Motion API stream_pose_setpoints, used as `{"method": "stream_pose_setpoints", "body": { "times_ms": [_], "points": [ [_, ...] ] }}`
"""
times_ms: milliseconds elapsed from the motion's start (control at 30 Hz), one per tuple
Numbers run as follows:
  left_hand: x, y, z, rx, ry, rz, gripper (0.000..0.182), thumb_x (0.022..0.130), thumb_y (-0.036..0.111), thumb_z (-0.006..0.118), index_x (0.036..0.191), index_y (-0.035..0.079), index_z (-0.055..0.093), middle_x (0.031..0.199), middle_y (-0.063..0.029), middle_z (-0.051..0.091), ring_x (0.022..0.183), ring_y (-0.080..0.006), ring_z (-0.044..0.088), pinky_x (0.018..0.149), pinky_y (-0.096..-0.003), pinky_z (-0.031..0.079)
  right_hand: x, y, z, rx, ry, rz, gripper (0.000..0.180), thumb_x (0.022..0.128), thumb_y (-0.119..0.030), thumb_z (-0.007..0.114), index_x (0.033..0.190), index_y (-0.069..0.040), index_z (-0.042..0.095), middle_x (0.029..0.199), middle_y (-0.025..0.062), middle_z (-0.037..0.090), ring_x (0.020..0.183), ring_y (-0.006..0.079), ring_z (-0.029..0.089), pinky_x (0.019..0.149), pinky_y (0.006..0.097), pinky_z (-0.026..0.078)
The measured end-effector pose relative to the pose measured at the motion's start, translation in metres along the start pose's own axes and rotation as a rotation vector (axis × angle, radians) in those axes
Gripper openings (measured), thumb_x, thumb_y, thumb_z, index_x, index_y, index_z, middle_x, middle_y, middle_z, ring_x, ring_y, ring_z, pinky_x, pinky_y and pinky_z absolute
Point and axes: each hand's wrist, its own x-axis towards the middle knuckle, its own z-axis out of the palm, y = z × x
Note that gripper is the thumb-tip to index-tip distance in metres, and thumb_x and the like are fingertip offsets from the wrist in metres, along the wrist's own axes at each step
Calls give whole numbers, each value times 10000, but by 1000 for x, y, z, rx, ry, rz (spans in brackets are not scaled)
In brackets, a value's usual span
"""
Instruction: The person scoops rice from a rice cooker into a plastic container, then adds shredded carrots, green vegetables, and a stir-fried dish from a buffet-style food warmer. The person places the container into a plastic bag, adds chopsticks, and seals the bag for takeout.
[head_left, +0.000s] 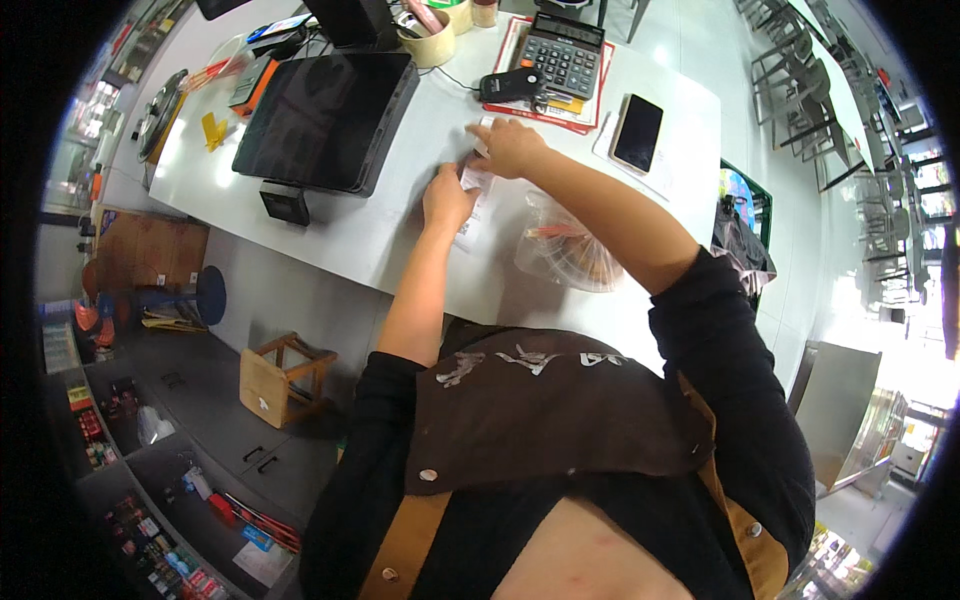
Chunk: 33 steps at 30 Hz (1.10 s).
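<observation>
A long printed paper slip (466, 234) lies on the white table in front of me, its upper part between my hands. My left hand (448, 201) has its thumb and fingers on the slip from the left side. At the slip's far end, my right hand (514, 148) pinches the paper; a small pale and dark bit shows under its fingers, too covered to name. Below my right forearm sits a clear plastic bag (574, 251) around a round container, with red-and-white wrapped sticks on top.
A black touchscreen terminal (319, 120) stands to the left. Beyond my hands are a calculator (562, 60) and a black key fob (510, 85) on a red-edged sheet. A smartphone (637, 133) lies on paper at right. A wooden stool (264, 386) is below left.
</observation>
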Motion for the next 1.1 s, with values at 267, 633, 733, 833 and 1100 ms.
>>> {"method": "stream_pose_setpoints", "body": {
  "times_ms": [267,633,733,833,1100],
  "points": [
    [-33,12,-30,-1337,-334,-73,553,818,-2,548,1336,32,359,1190,-109,532,1056,-184,536,893,-310,429,-30,45,-28,1531,-8,164,388,847,-236,506,1203,-89,461,1083,103,510,923,208,556,823,365,508],
    [-115,110,-38,-975,-540,613,652,820,-45,534,1404,71,268,1281,-124,454,1168,-180,458,984,-310,351,-242,51,-39,1969,259,66,376,868,-313,609,1094,-34,494,846,80,613,734,109,585,573,212,484],
    [-138,128,-10,-789,-667,738,609,814,-19,556,1373,62,329,1217,-139,496,1078,-192,525,903,-313,417,-272,54,-14,1936,521,318,295,833,-151,647,1085,-31,554,725,27,609,541,76,534,476,192,408],
    [-149,135,5,-541,-761,688,562,824,122,603,1330,33,376,897,-133,579,827,-242,589,731,-337,470,-298,65,8,1936,716,399,226,812,-88,652,1026,-42,594,682,1,610,466,59,503,424,200,380],
    [-110,156,44,-1,-188,1147,287,805,173,601,1067,58,583,971,-122,586,922,-305,558,808,-389,465,-349,97,46,1739,638,440,358,791,-3,634,1144,4,575,860,-10,551,780,68,550,719,212,473]
  ]
}}
